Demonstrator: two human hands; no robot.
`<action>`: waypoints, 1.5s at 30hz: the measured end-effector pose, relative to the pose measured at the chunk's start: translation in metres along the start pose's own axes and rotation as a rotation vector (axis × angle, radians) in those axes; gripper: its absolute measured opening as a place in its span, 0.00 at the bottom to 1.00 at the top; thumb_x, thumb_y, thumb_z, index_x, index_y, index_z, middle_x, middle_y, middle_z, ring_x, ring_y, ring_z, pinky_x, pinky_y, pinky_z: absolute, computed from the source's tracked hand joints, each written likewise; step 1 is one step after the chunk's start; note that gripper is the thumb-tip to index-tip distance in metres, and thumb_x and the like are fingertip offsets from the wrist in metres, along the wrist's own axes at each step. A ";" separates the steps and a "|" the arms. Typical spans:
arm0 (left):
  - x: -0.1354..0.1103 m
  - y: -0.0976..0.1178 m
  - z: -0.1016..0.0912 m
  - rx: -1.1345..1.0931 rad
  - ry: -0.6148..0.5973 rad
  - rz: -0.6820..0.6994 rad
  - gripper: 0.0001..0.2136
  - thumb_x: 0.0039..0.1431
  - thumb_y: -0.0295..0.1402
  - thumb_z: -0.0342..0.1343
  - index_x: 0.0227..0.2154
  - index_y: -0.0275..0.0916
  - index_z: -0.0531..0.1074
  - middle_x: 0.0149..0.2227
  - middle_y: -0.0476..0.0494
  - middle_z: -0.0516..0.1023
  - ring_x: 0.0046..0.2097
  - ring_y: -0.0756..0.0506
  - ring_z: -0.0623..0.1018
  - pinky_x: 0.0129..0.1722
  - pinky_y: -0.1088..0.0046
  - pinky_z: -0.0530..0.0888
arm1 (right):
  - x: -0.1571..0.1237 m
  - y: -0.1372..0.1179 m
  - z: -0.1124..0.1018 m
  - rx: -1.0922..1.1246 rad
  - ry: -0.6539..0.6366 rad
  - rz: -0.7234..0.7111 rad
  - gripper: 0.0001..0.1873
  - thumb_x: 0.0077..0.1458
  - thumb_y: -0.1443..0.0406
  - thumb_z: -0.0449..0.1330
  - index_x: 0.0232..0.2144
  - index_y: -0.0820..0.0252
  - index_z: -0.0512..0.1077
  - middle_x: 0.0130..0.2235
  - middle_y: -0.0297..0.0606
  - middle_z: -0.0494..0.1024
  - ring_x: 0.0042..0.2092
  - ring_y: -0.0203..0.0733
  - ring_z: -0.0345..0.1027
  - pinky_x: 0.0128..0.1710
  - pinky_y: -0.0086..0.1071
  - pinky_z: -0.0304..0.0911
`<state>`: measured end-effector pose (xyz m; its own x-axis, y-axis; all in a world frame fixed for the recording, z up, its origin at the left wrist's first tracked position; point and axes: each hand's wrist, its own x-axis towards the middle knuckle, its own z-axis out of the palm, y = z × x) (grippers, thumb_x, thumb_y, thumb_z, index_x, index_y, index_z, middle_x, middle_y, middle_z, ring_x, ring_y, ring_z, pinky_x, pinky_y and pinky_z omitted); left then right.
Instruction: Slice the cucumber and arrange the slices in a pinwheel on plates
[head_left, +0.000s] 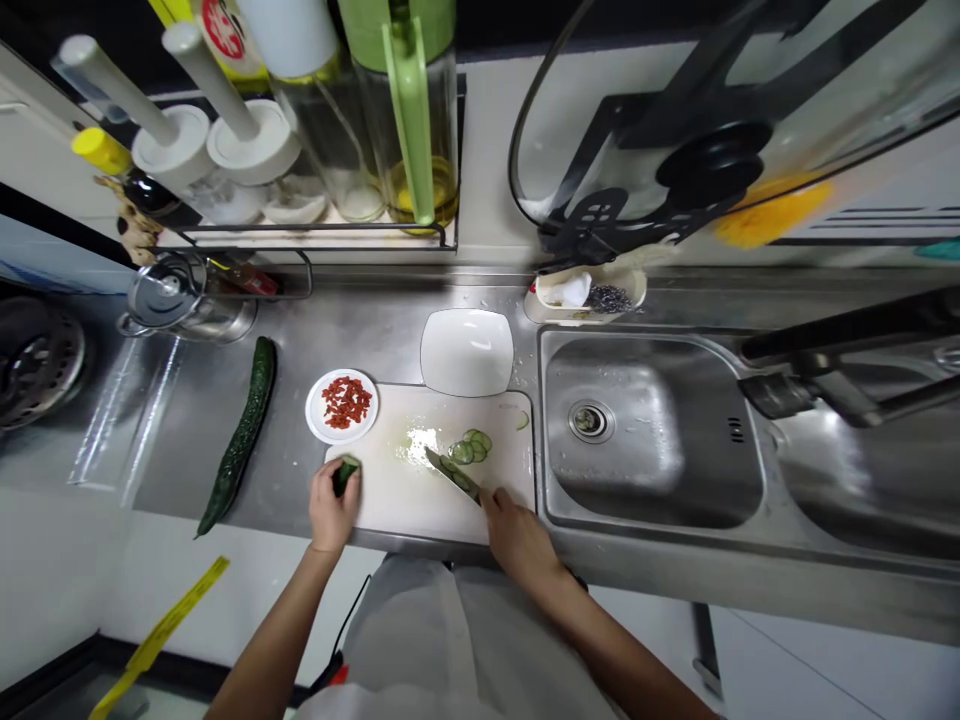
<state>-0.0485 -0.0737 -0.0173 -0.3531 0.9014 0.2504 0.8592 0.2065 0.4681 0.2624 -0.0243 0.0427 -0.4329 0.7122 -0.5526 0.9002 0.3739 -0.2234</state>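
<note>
My left hand (pixel 334 508) is closed around a short piece of cucumber (pixel 345 474) at the left edge of the white cutting board (pixel 405 505). In my right hand (pixel 517 535) is a kitchen knife (pixel 454 476), its blade pointing up and left over the board. Several thin cucumber slices (pixel 472 446) lie in a small overlapping pile just beyond the blade, and some green slices show along the blade too. A single slice (pixel 522 420) rests near the board's upper right corner.
A plate of red dried berries (pixel 343 375) touches the board's upper left. Behind the board is a white dish (pixel 466 352). A whole cucumber (pixel 240 440) lies at left, and a steel sink (pixel 652 500) adjoins at right. Bottles stand on a rack (pixel 322 237) above.
</note>
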 end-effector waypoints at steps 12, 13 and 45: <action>0.001 0.003 -0.006 0.054 0.080 0.084 0.18 0.55 0.37 0.56 0.46 0.34 0.67 0.47 0.33 0.70 0.52 0.38 0.68 0.53 0.55 0.65 | -0.014 0.017 0.000 -0.077 0.102 -0.037 0.23 0.58 0.72 0.48 0.56 0.54 0.62 0.45 0.43 0.67 0.38 0.40 0.68 0.37 0.32 0.58; 0.002 0.009 -0.008 0.060 0.091 0.124 0.16 0.55 0.36 0.57 0.45 0.34 0.68 0.47 0.33 0.70 0.52 0.38 0.68 0.53 0.54 0.64 | -0.015 0.018 0.000 -0.085 0.116 -0.042 0.23 0.59 0.71 0.48 0.56 0.53 0.61 0.45 0.43 0.67 0.38 0.40 0.67 0.37 0.32 0.58; 0.010 0.141 0.070 -0.371 -0.464 0.555 0.12 0.61 0.32 0.49 0.45 0.37 0.72 0.43 0.38 0.74 0.47 0.43 0.73 0.47 0.61 0.74 | -0.063 0.026 0.016 -0.115 0.180 0.099 0.24 0.58 0.72 0.49 0.56 0.53 0.63 0.41 0.43 0.68 0.34 0.40 0.68 0.37 0.33 0.60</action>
<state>0.0947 -0.0091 -0.0085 0.3480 0.9181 0.1895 0.6567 -0.3830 0.6497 0.3137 -0.0692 0.0593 -0.3538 0.8393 -0.4128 0.9317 0.3552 -0.0764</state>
